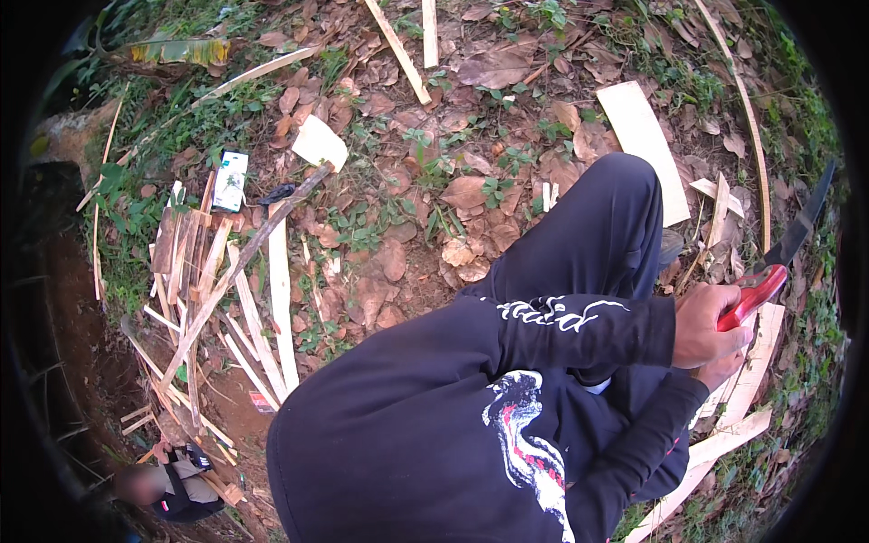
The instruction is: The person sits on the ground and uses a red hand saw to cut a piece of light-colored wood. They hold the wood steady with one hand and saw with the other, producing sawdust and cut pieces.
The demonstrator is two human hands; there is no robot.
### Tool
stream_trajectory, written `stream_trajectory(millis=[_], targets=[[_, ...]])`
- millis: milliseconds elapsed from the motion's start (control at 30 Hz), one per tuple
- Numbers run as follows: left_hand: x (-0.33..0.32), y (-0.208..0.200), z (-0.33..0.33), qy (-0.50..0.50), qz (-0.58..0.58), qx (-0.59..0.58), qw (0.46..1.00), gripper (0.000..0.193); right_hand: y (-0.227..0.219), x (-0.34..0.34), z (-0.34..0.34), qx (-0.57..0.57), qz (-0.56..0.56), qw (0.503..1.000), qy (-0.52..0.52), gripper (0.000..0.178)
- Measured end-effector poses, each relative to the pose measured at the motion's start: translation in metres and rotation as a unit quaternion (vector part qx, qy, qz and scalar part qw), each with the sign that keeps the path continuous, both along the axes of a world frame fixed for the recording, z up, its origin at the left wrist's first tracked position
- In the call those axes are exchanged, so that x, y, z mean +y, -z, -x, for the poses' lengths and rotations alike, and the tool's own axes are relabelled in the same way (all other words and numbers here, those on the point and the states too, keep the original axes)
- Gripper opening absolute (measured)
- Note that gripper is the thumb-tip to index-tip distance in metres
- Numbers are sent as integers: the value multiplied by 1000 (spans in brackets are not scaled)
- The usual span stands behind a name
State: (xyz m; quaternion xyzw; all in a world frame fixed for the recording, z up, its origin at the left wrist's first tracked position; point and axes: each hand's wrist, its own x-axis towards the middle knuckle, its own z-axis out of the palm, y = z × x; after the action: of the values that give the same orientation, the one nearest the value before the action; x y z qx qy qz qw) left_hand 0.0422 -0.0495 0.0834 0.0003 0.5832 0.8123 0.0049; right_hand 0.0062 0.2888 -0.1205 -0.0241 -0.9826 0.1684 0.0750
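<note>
Left forearm [588, 330]: extended across the body toward the right, black sleeve down to the wrist.
Left hand [701, 326]: beyond the cuff, fingers curled in a firm grip.
Right forearm [634, 452]: angled up and right from the lower edge, sleeved.
Right hand [724, 366]: close against the left, partly hidden; finger closure not discernible.
Knee [623, 185]: bent, raised.

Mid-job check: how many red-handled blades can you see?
1. The red-handled blade is at the picture's right, its handle gripped, its tip toward the upper right. Others could be hidden under the wood strips on the left.
</note>
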Motion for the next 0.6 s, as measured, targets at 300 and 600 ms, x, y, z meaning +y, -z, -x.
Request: stream_trajectory(millis=[300, 600], targets=[[26, 116, 25, 115, -65, -11, 991, 31, -5, -7, -1, 34, -62, 997, 24, 52], [65, 181, 24, 121, 0, -150, 981, 31, 4, 12, -3, 51, -134, 988, 65, 45]])
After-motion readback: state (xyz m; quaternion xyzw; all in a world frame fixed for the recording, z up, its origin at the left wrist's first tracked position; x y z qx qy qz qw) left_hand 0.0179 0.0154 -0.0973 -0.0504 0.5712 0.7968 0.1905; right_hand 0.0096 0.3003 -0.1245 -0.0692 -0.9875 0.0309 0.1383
